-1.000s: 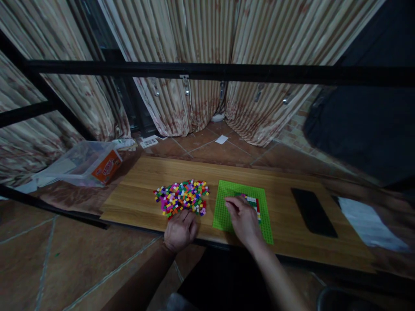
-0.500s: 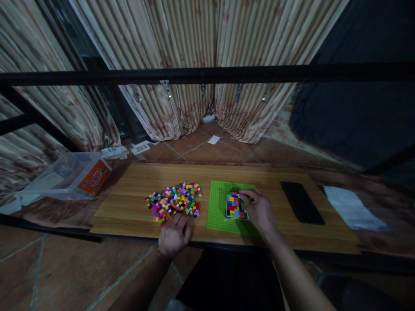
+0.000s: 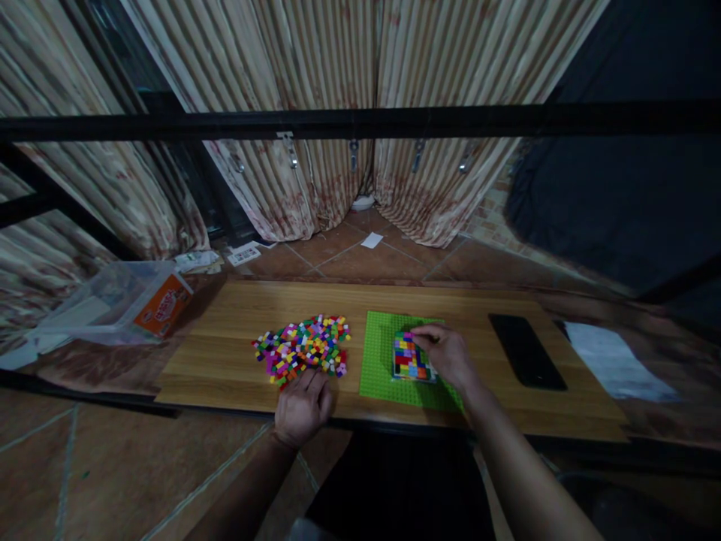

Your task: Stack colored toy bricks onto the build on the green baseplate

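A block of small multicoloured building bricks (image 3: 409, 356) sits on a green studded baseplate (image 3: 375, 368). Over its far right corner is my right hand (image 3: 447, 355), thumb and forefinger pinched on a small building brick that they mostly hide. The palm and lower fingers cover part of the plate's right side. To the left, loose bricks of many colours lie in a spread pile (image 3: 309, 338). My left hand (image 3: 304, 406) rests at the pile's near edge, back upward, fingers reaching loosely among the closest bricks; the fingertips are partly hidden.
Everything lies on a low wooden table (image 3: 225, 315). A black phone-like slab (image 3: 526, 352) is at the right, beside a white sheet (image 3: 613, 359). Left of the table stands a clear plastic bin (image 3: 107, 308) with an orange label. A dark bar (image 3: 360, 122) crosses before the curtains.
My right hand has shifted slightly away from me and to the left, uncovering more of the brick block's right side. My left hand stays at the pile.
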`<state>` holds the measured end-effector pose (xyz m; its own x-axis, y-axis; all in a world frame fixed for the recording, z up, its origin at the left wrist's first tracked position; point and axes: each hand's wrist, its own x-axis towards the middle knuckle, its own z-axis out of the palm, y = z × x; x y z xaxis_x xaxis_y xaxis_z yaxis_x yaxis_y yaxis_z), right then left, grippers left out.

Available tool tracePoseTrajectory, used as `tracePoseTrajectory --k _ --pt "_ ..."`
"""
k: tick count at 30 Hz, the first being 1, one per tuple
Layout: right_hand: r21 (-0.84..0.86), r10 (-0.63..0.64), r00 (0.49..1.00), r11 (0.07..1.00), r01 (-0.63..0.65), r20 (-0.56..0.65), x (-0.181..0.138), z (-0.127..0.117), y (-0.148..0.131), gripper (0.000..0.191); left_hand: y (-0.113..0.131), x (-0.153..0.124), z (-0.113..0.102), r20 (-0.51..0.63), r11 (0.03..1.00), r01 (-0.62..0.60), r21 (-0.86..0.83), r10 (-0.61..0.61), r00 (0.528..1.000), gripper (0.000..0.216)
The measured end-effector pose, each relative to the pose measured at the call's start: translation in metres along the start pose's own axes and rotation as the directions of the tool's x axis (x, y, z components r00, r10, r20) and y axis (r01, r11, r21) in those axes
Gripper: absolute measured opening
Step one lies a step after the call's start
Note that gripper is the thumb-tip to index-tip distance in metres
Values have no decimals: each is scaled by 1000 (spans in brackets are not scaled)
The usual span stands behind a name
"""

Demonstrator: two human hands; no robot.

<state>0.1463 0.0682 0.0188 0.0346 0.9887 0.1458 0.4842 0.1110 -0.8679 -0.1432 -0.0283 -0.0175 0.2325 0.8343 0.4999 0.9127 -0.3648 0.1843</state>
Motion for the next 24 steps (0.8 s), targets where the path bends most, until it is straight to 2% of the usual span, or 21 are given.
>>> tracePoseTrajectory --k 8,18,24 --pt "-1 81 995 997 -81 50 8 -3 -4 16 1 1 0 5 1000 5 6 -5 1000 15" --pt "-52 110 984 993 -103 138 16 -9 -5 14 3 3 -3 5 1000 4 -2 -4 1000 14" --pt "17 58 982 998 -62 181 14 -10 -3 21 3 2 -3 14 999 30 -10 -30 999 15"
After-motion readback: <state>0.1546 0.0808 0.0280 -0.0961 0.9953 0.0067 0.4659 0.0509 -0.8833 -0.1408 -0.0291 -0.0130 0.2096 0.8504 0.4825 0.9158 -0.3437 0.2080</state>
